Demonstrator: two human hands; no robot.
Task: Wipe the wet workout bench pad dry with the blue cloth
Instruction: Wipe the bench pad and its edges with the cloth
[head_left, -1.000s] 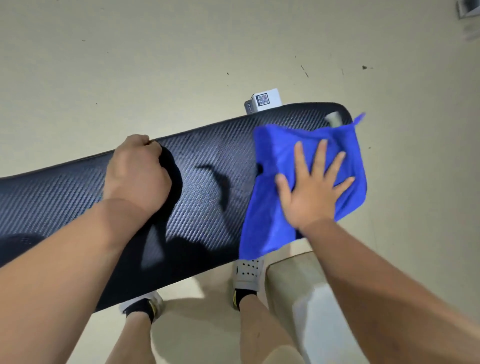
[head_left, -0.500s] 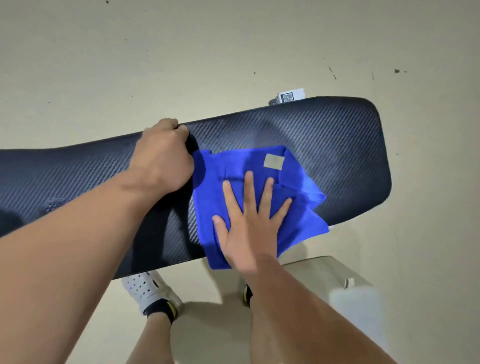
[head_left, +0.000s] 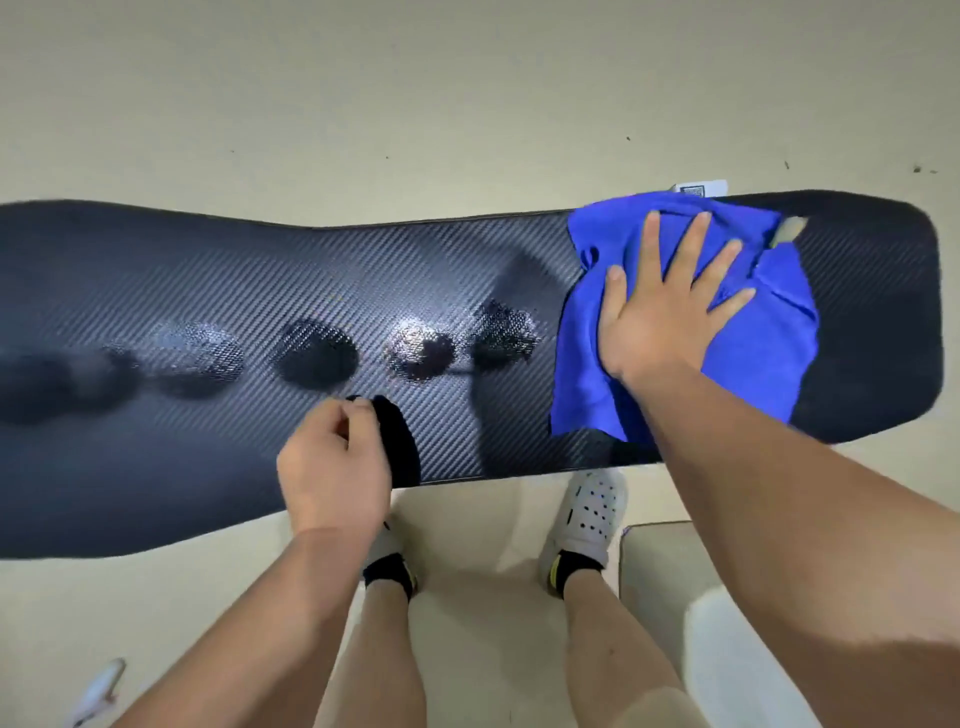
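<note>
**Cloth swept to the pad's right end; left hand off the far edge**

Half a second ago the blue cloth (head_left: 769, 332) lay nearer the middle of the bench pad (head_left: 208, 270), just beside the left hand (head_left: 332, 467), which gripped the pad's far edge. Now the cloth sits at the pad's right end, and the left hand has let go and hangs over the pad's near edge.

The pad is black with a woven carbon-fibre pattern. A row of glossy wet patches (head_left: 415, 348) runs along its middle, left of the cloth. A beige floor (head_left: 415, 104) lies all round the pad, and a white clog (head_left: 592, 512) stands just off its near edge.

The right hand (head_left: 660, 312) presses flat on the cloth, fingers straight and spread. The left hand is clenched loosely, grasping nothing; whether it touches the pad cannot be told.
</note>
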